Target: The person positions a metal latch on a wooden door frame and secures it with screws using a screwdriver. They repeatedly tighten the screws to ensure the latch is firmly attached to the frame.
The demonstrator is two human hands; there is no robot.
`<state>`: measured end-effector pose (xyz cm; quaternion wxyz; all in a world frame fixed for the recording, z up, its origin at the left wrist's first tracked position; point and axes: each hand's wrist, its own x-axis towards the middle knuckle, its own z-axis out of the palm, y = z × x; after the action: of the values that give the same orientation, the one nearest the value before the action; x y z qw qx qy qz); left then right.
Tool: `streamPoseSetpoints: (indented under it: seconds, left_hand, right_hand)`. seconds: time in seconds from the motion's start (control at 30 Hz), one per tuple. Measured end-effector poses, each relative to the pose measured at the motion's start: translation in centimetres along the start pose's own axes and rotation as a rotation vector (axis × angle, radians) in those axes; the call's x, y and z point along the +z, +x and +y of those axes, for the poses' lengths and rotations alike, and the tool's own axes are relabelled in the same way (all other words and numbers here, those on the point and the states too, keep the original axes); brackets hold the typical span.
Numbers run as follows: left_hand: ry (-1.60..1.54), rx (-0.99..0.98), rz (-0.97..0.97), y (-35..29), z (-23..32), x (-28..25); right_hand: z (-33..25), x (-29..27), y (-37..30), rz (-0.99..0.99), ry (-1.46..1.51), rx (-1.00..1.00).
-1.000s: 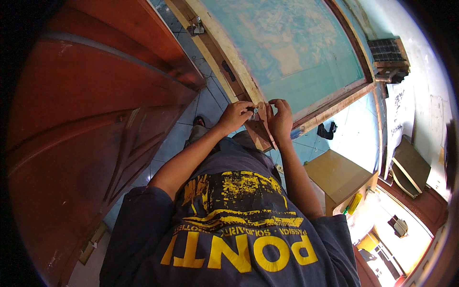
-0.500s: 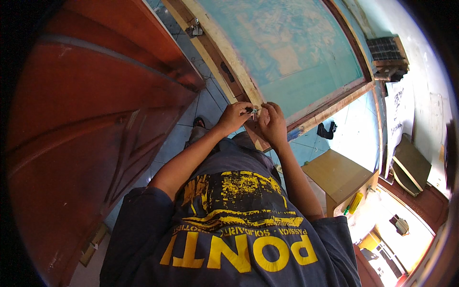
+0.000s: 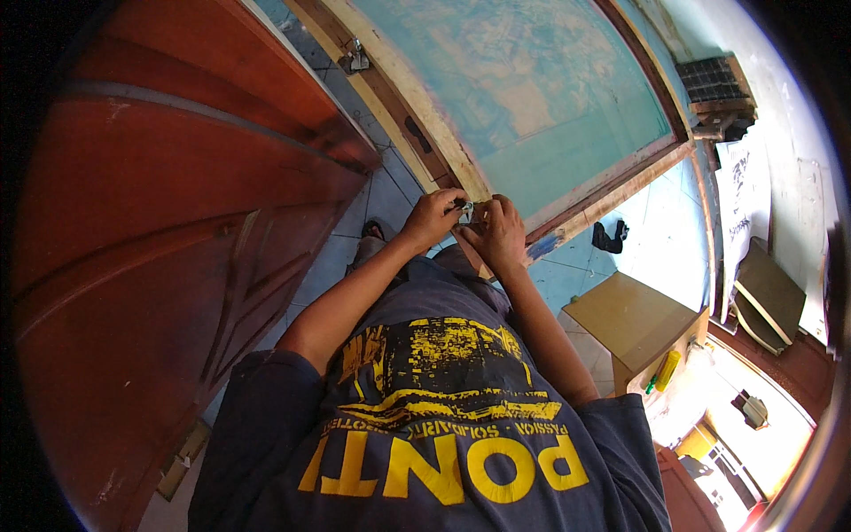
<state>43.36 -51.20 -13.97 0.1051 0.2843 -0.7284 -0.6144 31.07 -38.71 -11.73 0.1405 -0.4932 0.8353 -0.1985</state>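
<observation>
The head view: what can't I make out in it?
Head view:
Metal fitting: partly hidden by the left hand and right hand; its shape too small to read.
Wooden frame: far end cut off by the top edge.
Red door: left side lost in the dark rim.

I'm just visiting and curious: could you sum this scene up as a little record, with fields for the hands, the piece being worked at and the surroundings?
Left hand: at a small metal fitting; exact grip unclear
Right hand: beside the fitting, opposite the left; exact grip unclear
Work piece: wooden frame around a teal panel; hands at its near corner
Left: large red-brown wooden panel
Right: wooden box; small black object on the floor
Floor: bluish tiles
Clothing: dark shirt, yellow print
</observation>
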Motion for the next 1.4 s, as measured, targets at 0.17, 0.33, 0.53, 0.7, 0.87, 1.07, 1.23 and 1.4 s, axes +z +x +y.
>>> streamPoseSetpoints:
  seconds: [0.17,0.33,0.53,0.7,0.87,1.07,1.23,1.4]
  left_hand:
    - [0.011,0.027,0.026,-0.1,-0.4,0.1]
    - [0.021,0.016,0.03,-0.1,-0.5,0.2]
    - [-0.007,0.042,0.051,-0.1,-0.4,0.5]
    - [0.036,0.018,0.016,-0.2,0.6,0.2]
    - [0.267,0.228,0.032,-0.1,0.4,0.1]
    - [0.433,0.38,-0.078,0.7,1.5,-1.1]
    - [0.32,0.301,-0.107,1.1,1.9,-1.9]
    - [0.19,0.143,-0.12,0.0,2.6,-2.1]
  right_hand:
    - [-0.2,0.0,-0.2,0.028,0.012,-0.021]
    - [0.6,0.8,-0.6,0.066,0.047,-0.035]
    - [-0.1,0.6,-0.5,0.133,0.038,-0.062]
    - [0.1,1.0,-0.5,0.089,0.031,-0.013]
    - [0.0,1.1,-0.3,0.102,0.046,-0.028]
    - [0.3,1.3,-0.3,0.116,0.061,-0.036]
    - [0.0,1.0,-0.3,0.105,0.044,-0.039]
    - [0.2,0.9,-0.4,0.065,0.057,-0.01]
